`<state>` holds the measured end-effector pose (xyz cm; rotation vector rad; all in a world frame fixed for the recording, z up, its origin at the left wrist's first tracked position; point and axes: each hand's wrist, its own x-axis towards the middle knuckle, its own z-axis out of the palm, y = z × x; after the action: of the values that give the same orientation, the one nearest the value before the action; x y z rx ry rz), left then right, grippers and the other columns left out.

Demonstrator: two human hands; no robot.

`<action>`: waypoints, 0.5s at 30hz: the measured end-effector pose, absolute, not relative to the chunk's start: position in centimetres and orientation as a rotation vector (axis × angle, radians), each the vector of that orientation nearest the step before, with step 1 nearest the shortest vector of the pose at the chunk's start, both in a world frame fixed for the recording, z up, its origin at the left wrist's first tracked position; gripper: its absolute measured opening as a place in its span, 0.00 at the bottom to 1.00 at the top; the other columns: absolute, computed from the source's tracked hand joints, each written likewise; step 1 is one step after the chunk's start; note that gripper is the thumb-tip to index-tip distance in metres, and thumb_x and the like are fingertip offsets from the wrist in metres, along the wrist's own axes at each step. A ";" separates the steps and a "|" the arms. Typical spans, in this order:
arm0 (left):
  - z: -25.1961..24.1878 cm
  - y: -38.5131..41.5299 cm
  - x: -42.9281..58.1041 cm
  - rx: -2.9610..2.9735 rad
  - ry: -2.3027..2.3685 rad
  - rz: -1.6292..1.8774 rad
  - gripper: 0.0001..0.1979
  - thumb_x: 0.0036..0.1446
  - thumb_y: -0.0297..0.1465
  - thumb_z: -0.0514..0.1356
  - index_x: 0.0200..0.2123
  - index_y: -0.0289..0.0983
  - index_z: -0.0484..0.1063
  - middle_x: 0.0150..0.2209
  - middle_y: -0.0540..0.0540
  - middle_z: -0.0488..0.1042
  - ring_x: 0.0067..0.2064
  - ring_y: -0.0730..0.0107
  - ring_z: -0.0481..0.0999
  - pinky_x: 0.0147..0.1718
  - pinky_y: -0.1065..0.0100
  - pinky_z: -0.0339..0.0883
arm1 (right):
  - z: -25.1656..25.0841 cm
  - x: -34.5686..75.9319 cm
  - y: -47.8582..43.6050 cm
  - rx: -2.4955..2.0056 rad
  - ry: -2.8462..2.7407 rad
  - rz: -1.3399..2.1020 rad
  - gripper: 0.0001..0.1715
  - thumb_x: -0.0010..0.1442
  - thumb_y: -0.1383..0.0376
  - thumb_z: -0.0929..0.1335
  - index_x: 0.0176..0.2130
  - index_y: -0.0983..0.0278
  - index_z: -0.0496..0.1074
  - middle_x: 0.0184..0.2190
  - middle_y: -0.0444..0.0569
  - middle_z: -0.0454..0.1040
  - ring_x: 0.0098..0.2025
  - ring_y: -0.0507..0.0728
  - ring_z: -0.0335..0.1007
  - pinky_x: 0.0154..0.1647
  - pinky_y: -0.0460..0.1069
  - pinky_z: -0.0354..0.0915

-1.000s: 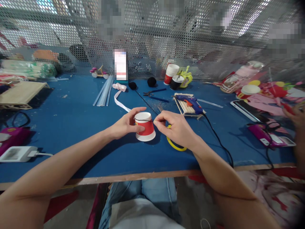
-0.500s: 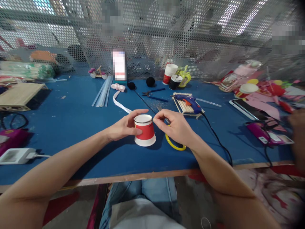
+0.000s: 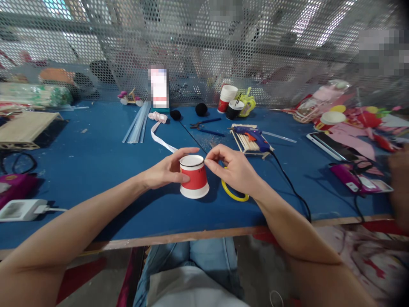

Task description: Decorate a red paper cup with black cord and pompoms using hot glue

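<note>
**Hidden or unclear**
- Right hand (image 3: 234, 168): thumb and forefinger are pinched together at the rim of the cup's upturned base. Whether anything thin lies between the fingertips cannot be told.
- Yellow ring (image 3: 234, 196): lies on the blue table (image 3: 96, 170) just under the right hand, which covers its far part. What it belongs to is not readable.
- A second person's hand (image 3: 399, 170) enters at the right edge, blurred and cut off by the frame.
- The perforated metal screen (image 3: 204, 51) behind the table obscures everything beyond it.

**Work item**
- Paper cup (image 3: 194, 177): red with white bands, standing upside down on the table near the front edge, between both hands.
- Left hand (image 3: 166, 169): wrapped around the cup's left side, thumb over the top rim — a closed hold on the cup.

**Surroundings**
- Blue glue gun (image 3: 255, 138): rests on a raft of craft sticks (image 3: 244, 140) behind the right hand. Its black cord (image 3: 294, 187) runs past the right wrist to the table edge.
- White ribbon (image 3: 161, 138): trails from the back toward the left hand's fingertips.
- Pliers (image 3: 204, 124), two black pompoms (image 3: 201, 109) and a stack of cups (image 3: 228, 97) sit further back, well apart from the hands.
- Clear glue sticks (image 3: 137, 125) lie back left.
- A phone (image 3: 329, 145) lies to the right.
</note>
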<state>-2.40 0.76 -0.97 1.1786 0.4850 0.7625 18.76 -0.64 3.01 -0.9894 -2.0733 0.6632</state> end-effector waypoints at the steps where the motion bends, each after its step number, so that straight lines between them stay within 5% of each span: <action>1: -1.0 0.8 -2.4 1.179 0.478 0.763 0.36 0.41 0.23 0.67 0.56 0.42 0.62 0.46 0.44 0.74 0.46 0.63 0.74 0.46 0.63 0.65 | 3.0 18.8 -0.6 -0.985 -2.068 0.688 0.03 0.58 0.66 0.65 0.33 0.64 0.67 0.28 0.43 0.71 0.29 0.48 0.66 0.30 0.44 0.62; 6: -1.0 0.7 -2.5 1.165 0.458 0.755 0.36 0.41 0.22 0.67 0.55 0.42 0.62 0.48 0.44 0.74 0.48 0.62 0.73 0.48 0.62 0.64 | 3.1 18.9 -0.5 -0.979 -2.092 0.822 0.10 0.60 0.65 0.64 0.41 0.64 0.70 0.31 0.45 0.73 0.30 0.49 0.67 0.30 0.45 0.62; 15: -1.4 1.3 -2.6 1.151 0.508 0.724 0.39 0.40 0.21 0.68 0.56 0.42 0.60 0.46 0.44 0.74 0.46 0.63 0.74 0.47 0.62 0.65 | 2.3 19.6 0.7 -0.966 -2.231 0.904 0.10 0.62 0.64 0.62 0.41 0.64 0.70 0.33 0.46 0.72 0.31 0.50 0.66 0.33 0.46 0.63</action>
<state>-2.57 1.31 -1.37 1.1515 0.5077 0.7244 19.59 0.68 2.29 -0.9661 -2.2315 0.9037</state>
